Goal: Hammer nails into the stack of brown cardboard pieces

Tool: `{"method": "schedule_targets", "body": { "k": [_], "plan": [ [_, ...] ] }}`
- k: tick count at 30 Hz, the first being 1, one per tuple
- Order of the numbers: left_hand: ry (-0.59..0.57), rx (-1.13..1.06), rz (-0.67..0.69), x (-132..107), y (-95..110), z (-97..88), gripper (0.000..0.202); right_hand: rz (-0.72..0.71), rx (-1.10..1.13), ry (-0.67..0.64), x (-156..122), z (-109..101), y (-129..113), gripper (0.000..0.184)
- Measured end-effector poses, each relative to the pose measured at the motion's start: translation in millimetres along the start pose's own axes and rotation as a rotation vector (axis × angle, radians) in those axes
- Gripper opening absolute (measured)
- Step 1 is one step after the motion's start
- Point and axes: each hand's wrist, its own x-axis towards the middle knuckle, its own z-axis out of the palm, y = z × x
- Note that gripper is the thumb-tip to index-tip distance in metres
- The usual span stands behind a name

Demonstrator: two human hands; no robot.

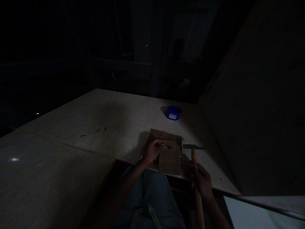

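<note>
My right hand is wrapped round the wooden handle of a hammer. The hammer's dark metal head is raised at the right of a piece of corrugated cardboard, which lies at the front edge of the table. Over the cardboard's upper left part, my left hand is closed in a pinch. A small dark nail shows at its fingertips, though the dim light hides most of it. Several small dark nails lie on the cardboard just right of these fingers.
A blue plastic tub with a white label stands behind the cardboard. Loose nails lie on the pale table at the left. A tall panel rises along the right side. My legs are below the front edge.
</note>
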Motion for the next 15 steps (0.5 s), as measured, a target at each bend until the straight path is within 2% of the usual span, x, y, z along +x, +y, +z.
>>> {"method": "schedule_targets", "body": {
  "k": [4, 8, 15],
  "plan": [
    [-0.075, 0.042, -0.004, 4.7, -5.1, 11.7, 0.013, 0.018, 0.02, -0.027, 1.1, 0.4, 0.5, 0.07],
    [-0.112, 0.056, 0.049, 6.8, -19.9, 20.7, 0.021, 0.024, 0.075, -0.036, 2.1, 0.6, 3.9, 0.07],
    [-0.155, 0.123, 0.058, 3.7, -35.2, 23.5, 0.024, 0.017, 0.075, -0.039, 3.6, 1.2, 4.7, 0.069]
  ]
}}
